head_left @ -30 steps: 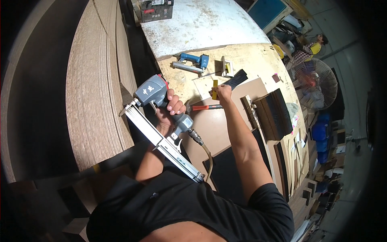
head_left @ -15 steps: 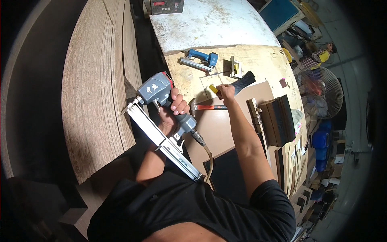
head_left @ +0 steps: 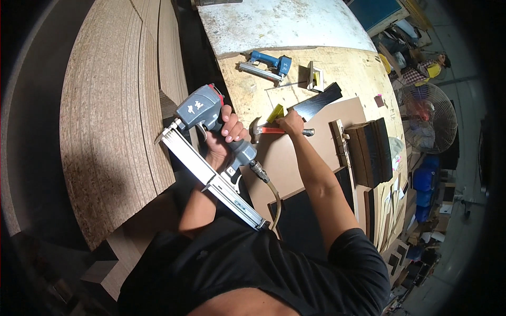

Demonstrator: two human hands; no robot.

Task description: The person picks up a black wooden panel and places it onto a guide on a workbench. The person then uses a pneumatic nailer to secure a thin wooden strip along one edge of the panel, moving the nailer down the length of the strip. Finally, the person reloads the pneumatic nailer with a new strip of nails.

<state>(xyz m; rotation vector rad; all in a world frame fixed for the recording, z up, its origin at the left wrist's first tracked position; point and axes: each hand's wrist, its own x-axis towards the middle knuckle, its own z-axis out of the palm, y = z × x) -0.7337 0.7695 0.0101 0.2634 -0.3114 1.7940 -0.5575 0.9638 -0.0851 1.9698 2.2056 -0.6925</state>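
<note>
My left hand (head_left: 227, 131) is wrapped around the grey grip of a large nail gun (head_left: 199, 107), whose long silver magazine slants down toward my body. An air hose (head_left: 278, 203) hangs from the end of its grip. Over the bench, my right hand (head_left: 291, 124) has its fingers closed, with a yellow strip (head_left: 275, 112) at their tips. Directly beneath this hand lies a hammer (head_left: 270, 130) with an orange-red handle; whether the fingers touch the handle is hidden. A dark board (head_left: 319, 102) lies just beyond the hand.
A blue staple gun (head_left: 271, 64) and a small open box-shaped piece (head_left: 314, 79) sit farther back on the bench. Stacked particle boards (head_left: 116, 116) rise at the left. Dark wood blocks (head_left: 371, 152) stand at the right, before a caged fan (head_left: 428, 118). Another person (head_left: 424, 71) is far right.
My right hand has come nearer and left, over the hammer handle, and the yellow strip has shifted with it. The left hand keeps the nail gun in much the same place. The view has shifted slightly.
</note>
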